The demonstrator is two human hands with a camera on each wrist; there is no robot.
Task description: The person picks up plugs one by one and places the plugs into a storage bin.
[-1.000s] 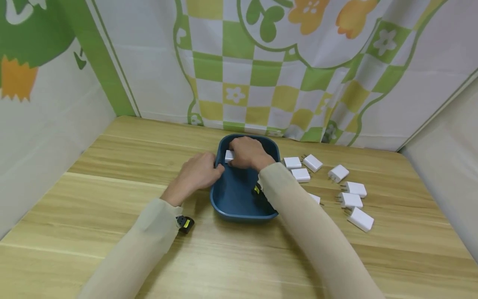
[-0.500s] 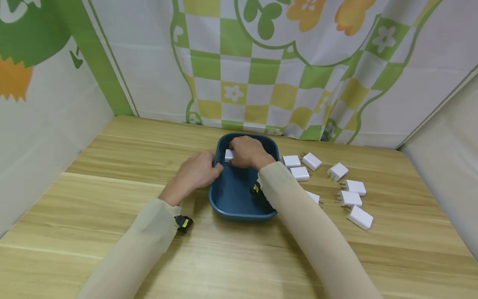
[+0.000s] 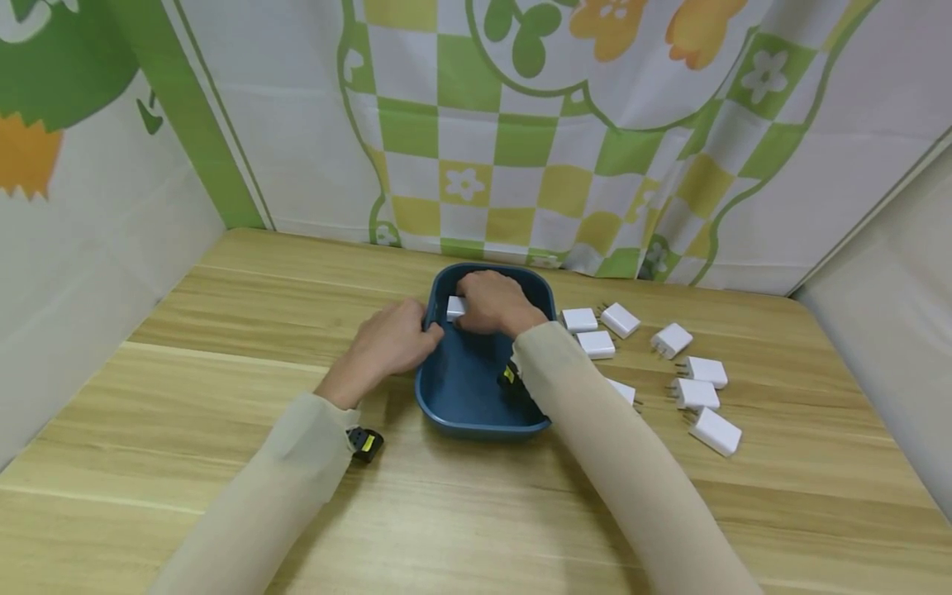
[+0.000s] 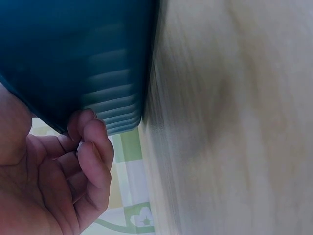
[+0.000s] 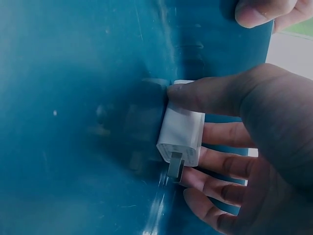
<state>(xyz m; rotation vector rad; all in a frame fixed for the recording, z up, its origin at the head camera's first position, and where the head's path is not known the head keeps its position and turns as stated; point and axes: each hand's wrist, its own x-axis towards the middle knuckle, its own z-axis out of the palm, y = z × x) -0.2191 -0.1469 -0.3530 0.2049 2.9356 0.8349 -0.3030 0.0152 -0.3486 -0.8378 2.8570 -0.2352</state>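
Observation:
A dark blue plastic bin (image 3: pixel 468 405) stands on the wooden table near its back edge. At its left side my left hand (image 3: pixel 394 339) grips the rim, thumb over the inside and curled fingers outside, as the left wrist view shows against the ribbed outer wall (image 4: pixel 115 93). My right hand (image 3: pixel 494 303) reaches into the back of the bin. It holds a white charger plug (image 5: pixel 181 127) between thumb and fingers, low along the bin's inner left wall. Metal prongs (image 5: pixel 174 166) stick out of the plug's near end. The hand hides part of the plug in the head view.
Several more white charger plugs lie loose on the table (image 3: pixel 260 322) right of the bin, such as one plug (image 3: pixel 672 340) towards the back and another plug (image 3: pixel 716 431) nearer the front. My right sleeve (image 3: pixel 595 430) partly covers one. A patterned curtain (image 3: pixel 468 132) hangs behind.

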